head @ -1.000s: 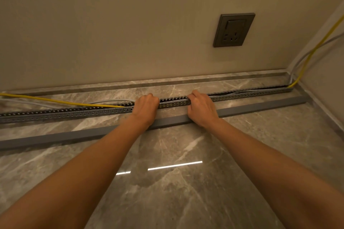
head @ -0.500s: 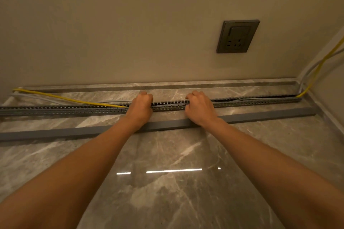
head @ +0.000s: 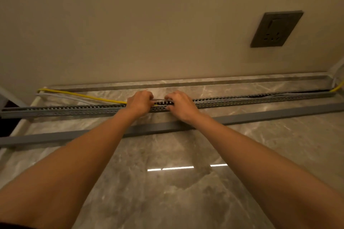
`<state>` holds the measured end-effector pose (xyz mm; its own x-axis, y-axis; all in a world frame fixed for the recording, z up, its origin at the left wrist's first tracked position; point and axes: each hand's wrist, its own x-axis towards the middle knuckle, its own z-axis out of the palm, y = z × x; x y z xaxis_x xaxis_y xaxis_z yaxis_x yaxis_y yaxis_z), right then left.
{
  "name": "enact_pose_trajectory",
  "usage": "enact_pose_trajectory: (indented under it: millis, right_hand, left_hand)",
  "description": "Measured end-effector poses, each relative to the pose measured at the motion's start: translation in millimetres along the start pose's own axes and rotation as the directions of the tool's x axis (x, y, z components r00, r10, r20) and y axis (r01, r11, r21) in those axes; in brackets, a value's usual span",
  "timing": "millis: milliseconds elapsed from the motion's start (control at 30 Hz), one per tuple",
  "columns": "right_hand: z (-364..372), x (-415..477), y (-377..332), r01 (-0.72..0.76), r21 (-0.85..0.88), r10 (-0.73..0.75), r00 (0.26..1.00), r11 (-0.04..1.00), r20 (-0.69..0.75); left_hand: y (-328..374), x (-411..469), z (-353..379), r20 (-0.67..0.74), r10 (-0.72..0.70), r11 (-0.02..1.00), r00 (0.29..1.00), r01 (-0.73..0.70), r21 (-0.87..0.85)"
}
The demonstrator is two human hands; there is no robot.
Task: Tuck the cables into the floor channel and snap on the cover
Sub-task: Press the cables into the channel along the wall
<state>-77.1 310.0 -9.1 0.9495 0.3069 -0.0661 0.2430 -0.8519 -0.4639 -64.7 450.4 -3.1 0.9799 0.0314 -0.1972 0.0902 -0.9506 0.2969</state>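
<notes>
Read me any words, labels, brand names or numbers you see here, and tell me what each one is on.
None can be read.
Wall socket: no legible marking; blurred.
Slotted channel, loose cover strip, yellow cable: no print visible.

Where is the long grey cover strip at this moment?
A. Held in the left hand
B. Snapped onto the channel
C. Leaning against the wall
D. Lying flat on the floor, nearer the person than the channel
D: the cover strip lies on the floor tiles beside the open channel, passing under both forearms, while both hands work at the channel.
</notes>
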Motion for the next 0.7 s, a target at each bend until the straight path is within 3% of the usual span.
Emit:
enact_pose_trajectory:
  millis: [367, 500, 700]
  right_hand:
    - [13, 13, -32, -0.163, -0.033, 0.162, 0.986, 0.986, -0.035]
    - [11, 13, -40, -0.215, -0.074, 0.21, 0.976, 0.974, -0.064]
    - [12, 6, -48, -0.167, -0.273, 0.144, 0.984, 0.947, -0.105]
  left_hand:
    - [-42, 21, -12, 0.102, 0.157, 0.969, 0.982, -0.133, -0.208]
    - [-43, 20, -7, 0.032, 0.183, 0.954, 0.983, -0.169, -0.246]
    - [-50, 10, -1, -0.131, 0.322, 0.915, 0.937, -0.344, -0.209]
